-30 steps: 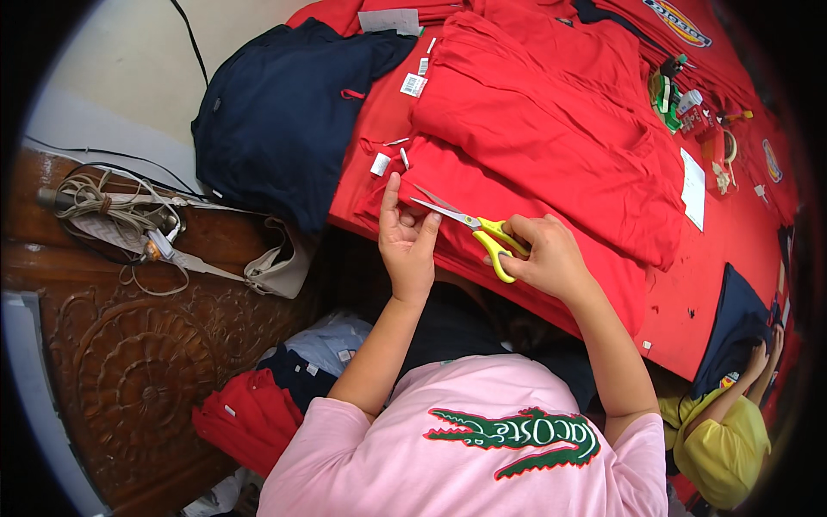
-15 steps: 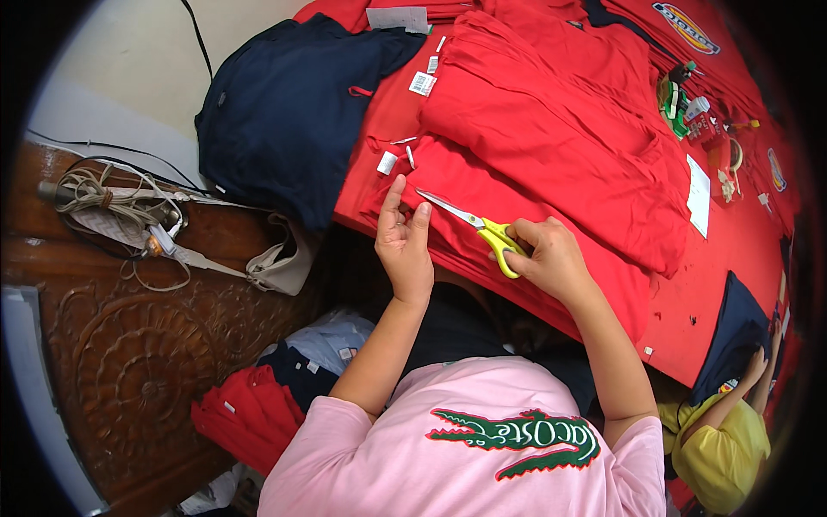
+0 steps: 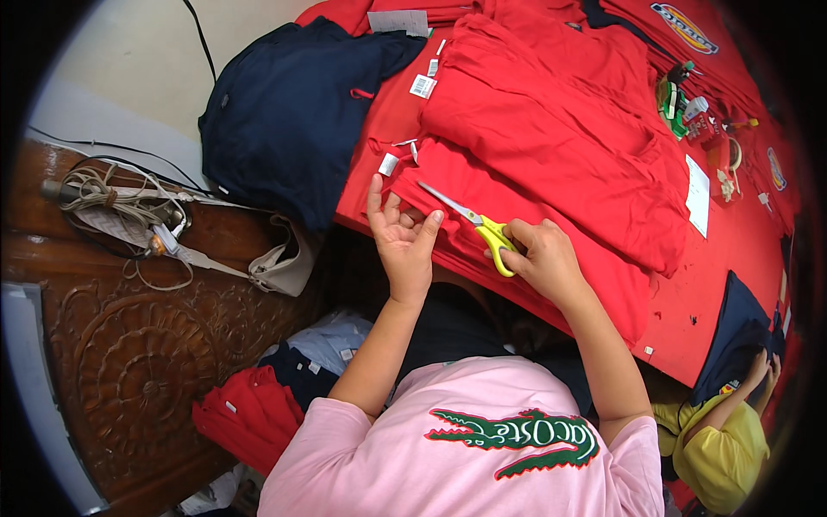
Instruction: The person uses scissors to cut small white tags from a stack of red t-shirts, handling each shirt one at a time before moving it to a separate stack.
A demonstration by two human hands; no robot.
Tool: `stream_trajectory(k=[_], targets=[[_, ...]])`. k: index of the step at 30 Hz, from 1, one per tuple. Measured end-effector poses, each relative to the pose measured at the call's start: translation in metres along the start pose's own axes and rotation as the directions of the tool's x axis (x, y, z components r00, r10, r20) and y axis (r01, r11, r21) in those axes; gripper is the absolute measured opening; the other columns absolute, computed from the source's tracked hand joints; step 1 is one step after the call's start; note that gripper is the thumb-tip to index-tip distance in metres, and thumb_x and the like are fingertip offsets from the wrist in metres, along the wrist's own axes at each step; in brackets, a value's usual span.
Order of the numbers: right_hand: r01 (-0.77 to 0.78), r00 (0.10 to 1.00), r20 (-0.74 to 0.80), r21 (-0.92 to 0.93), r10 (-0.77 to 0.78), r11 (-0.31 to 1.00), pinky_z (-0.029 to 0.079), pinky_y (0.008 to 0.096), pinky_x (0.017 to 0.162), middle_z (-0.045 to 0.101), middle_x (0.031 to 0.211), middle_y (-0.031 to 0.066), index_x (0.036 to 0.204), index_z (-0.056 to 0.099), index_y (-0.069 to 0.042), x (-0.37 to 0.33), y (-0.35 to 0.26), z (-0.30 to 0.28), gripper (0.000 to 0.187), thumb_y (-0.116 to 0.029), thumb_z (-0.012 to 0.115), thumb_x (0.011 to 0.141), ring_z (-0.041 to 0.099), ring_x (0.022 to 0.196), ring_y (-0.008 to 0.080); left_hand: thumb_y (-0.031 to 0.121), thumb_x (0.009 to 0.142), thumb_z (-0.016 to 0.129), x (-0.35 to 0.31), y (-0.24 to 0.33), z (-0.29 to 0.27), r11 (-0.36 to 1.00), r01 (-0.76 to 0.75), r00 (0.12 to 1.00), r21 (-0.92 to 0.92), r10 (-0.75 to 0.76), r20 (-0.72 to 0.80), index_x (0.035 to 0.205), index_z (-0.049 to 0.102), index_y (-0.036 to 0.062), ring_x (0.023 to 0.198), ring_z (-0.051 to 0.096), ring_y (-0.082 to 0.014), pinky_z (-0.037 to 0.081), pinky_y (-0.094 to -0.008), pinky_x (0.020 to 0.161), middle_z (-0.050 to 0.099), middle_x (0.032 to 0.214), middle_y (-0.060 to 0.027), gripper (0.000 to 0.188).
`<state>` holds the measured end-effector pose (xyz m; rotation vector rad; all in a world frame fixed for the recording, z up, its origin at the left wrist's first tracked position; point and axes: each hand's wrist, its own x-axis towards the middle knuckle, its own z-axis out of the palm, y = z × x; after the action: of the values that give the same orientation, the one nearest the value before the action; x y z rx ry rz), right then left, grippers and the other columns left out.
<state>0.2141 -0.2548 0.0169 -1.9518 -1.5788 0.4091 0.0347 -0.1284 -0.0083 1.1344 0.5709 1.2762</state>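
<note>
My right hand (image 3: 545, 258) grips yellow-handled scissors (image 3: 493, 241), its fingers through the loops. Their silver blades lie close together and point to the upper left, over the edge of a folded red garment (image 3: 551, 185). Beside the blade tips, my left hand (image 3: 403, 250) is palm up, thumb and fingers apart, with nothing visible in it. A small white tag (image 3: 388, 164) on the red cloth sits just beyond its fingertips. More red fabric is stacked beneath and behind the scissors.
A navy garment (image 3: 284, 112) drapes over the table's left side. At right are a white paper (image 3: 698, 196), a tape roll (image 3: 734, 155) and small supplies. A co-worker in a yellow top (image 3: 728, 448) handles dark cloth (image 3: 732, 336). Coiled cables (image 3: 112, 202) lie on carved wood at left.
My left hand has spread its fingers and turned its palm further up, shifting slightly left. The scissors in my right hand have moved a little to the left.
</note>
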Motion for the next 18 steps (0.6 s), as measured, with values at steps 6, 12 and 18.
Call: stream_trajectory(k=[6, 12, 18], targets=[[-0.184, 0.956, -0.176, 0.271, 0.236, 0.945, 0.041, 0.0362, 0.059, 0.058, 0.066, 0.0059, 0.09, 0.067, -0.004, -0.04, 0.014, -0.021, 0.017, -0.013, 0.081, 0.088, 0.052, 0.061, 0.0174, -0.019, 0.086, 0.072, -0.006, 0.002, 0.002, 1.0, 0.008, 0.996, 0.008, -0.009, 0.086, 0.169, 0.014, 0.0176, 0.103, 0.062, -0.0137, 0.057, -0.0268, 0.09, 0.042, 0.151, -0.0169, 0.108], [-0.104, 0.697, -0.469, 0.682, 0.543, 0.724, 0.043, 0.0242, 0.061, 0.058, 0.079, -0.0032, 0.106, 0.066, -0.003, -0.138, 0.076, -0.066, 0.012, -0.014, 0.071, 0.103, 0.055, 0.068, 0.0064, -0.021, 0.086, 0.07, -0.007, -0.002, 0.005, 1.0, -0.012, 0.99, 0.021, 0.009, 0.138, 0.169, 0.013, 0.0177, 0.108, 0.062, -0.0165, 0.058, -0.0293, 0.092, 0.038, 0.154, -0.0156, 0.109], [-0.189, 0.397, -0.576, 0.71, 0.714, 0.678, 0.044, 0.0249, 0.075, 0.066, 0.09, 0.0026, 0.116, 0.066, -0.004, -0.258, 0.131, -0.109, 0.032, -0.035, 0.06, 0.11, 0.062, 0.081, 0.0103, -0.019, 0.086, 0.071, -0.006, -0.006, 0.009, 0.998, -0.048, 0.983, 0.04, 0.04, 0.181, 0.169, 0.013, 0.0154, 0.115, 0.064, -0.0194, 0.059, -0.0304, 0.097, 0.034, 0.159, -0.0184, 0.107]])
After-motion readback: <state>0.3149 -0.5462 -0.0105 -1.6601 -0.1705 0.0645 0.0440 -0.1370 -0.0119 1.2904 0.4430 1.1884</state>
